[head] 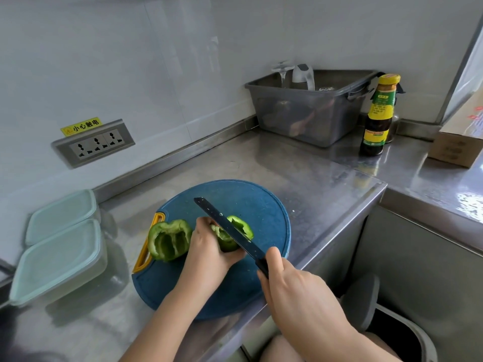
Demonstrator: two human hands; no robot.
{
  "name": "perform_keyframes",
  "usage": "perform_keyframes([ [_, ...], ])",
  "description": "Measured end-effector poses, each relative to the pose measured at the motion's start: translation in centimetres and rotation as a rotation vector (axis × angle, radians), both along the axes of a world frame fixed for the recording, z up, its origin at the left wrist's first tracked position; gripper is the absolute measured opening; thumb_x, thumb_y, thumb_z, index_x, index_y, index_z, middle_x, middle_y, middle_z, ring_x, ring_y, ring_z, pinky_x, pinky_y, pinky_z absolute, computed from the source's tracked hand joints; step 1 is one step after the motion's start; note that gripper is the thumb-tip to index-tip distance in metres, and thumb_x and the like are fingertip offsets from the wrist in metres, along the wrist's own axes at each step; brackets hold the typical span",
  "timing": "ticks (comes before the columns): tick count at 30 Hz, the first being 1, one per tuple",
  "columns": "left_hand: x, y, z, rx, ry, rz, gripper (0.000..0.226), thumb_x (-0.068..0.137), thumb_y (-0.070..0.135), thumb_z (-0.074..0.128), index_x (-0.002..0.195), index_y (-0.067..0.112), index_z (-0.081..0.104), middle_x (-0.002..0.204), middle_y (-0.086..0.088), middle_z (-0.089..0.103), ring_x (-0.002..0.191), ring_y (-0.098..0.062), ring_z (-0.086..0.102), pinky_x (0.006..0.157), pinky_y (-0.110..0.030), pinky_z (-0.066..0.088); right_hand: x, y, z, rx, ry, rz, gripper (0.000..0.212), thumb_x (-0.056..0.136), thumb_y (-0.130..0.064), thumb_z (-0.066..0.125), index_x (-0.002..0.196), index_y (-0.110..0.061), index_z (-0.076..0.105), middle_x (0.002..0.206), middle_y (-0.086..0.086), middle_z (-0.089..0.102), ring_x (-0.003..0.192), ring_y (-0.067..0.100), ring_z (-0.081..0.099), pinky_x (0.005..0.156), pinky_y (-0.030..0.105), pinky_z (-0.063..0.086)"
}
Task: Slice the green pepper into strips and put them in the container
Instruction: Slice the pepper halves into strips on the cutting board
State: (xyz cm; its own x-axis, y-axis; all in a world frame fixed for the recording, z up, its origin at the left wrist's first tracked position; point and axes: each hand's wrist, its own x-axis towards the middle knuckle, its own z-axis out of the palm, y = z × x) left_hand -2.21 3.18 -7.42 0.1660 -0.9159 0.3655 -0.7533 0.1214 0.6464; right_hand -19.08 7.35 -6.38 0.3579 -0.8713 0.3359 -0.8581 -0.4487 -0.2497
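Green pepper half (226, 242) is lying at the middle of the cutting board (248, 197). The left hand (209, 246) is gripping it and the right hand (292, 283) is clasping the knife (214, 215), which is cutting down through it. Left fingertips should be staying tucked back, keeping strips narrow and even.

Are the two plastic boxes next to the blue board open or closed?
Closed. The near box and the far box each have a pale green lid lying flat over the whole top.

White wall (156, 61) with a triple socket panel (94, 145) above an L-shaped steel counter (300, 165), daylight glare at right.
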Motion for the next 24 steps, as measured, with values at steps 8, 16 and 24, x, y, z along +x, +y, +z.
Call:
perform_keyframes([
  [8, -0.3, 0.2, 0.8, 0.03, 0.029, -0.031, 0.066, 0.061, 0.024, 0.087, 0.101, 0.015, 0.035, 0.087, 0.012, 0.044, 0.083, -0.012, 0.047, 0.065, 0.0, 0.037, 0.5, 0.2, -1.0, -0.013, 0.058, -0.023, 0.06, 0.046, -0.009, 0.082, 0.077, -0.016, 0.031, 0.051, -0.003, 0.018, 0.032, 0.019, 0.006, 0.045, 0.019, -0.011],
  [16, -0.4, 0.1, 0.8, 0.015, 0.063, -0.041, 0.064, 0.062, 0.025, 0.086, 0.102, 0.017, 0.037, 0.09, 0.014, 0.046, 0.088, -0.013, 0.049, 0.067, 0.0, 0.036, 1.1, -0.1, -1.3, -0.034, 0.037, -0.06, 0.064, 0.04, -0.006, 0.082, 0.077, -0.016, 0.031, 0.05, -0.004, 0.015, 0.044, 0.01, -0.014, 0.048, 0.017, -0.012],
  [24, -0.6, 0.0, 0.9, 0.054, 0.043, -0.029, 0.065, 0.061, 0.032, 0.086, 0.102, 0.018, 0.037, 0.1, 0.002, 0.052, 0.094, -0.014, 0.05, 0.067, -0.009, 0.036, 1.3, -0.5, -1.8, -0.088, -0.029, -0.079, 0.037, 0.05, 0.007, 0.037, 0.076, -0.017, 0.029, 0.051, -0.003, 0.012, 0.038, 0.012, -0.01, 0.049, 0.01, -0.006],
])
